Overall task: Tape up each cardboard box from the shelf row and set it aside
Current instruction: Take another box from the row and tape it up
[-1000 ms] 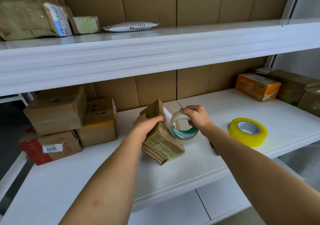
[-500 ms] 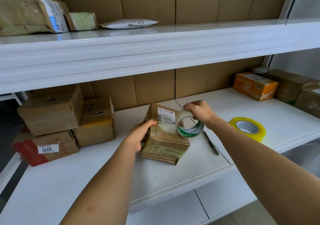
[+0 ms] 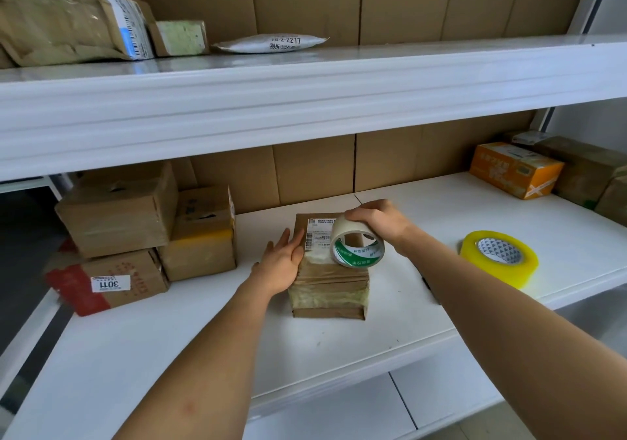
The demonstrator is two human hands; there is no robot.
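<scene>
Box of brown cardboard [image 3: 328,280], tape-banded, now lies flat; left hand [image 3: 283,263] presses it open-fingered, right hand [image 3: 380,224] grips the white tape roll [image 3: 358,244].

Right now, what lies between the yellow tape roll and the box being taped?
In the head view, only the right forearm crosses between the yellow tape roll and the box; otherwise bare shelf.

Left hand [image 3: 283,263] flat, fingers straight; right hand [image 3: 380,224] curled, gripping.
</scene>
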